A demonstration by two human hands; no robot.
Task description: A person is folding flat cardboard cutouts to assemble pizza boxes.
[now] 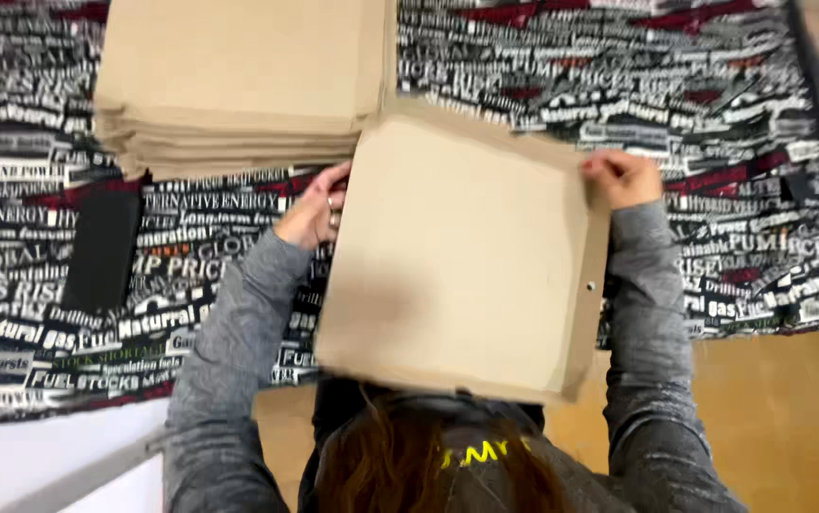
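Nearest the camera, long brown hair (381,465) and 2 grey sleeves (229,361) are seen, with the arms stretched out over a table. Between them a cardboard box (466,256), shallow and square, is held tilted above the table's near edge. 1 raised side wall with a small hole is seen along its right side.

The box's left edge is pinched near the far corner by the left hand (314,211), fingers curled onto the card. Its far right corner is gripped by the right hand (623,178), closed tight over the rim.

The work is judged to be at the forming stage: the walls are up and the far corners are being pressed home. For the next move, a firm hold on both corners is called for, so that the walls are not sprung open.

Beneath lies a cloth (733,114) printed in black, white and red. A flat black thing (101,252) is laid at the left, and a stack (238,85) of flat cardboard sits farthest off.
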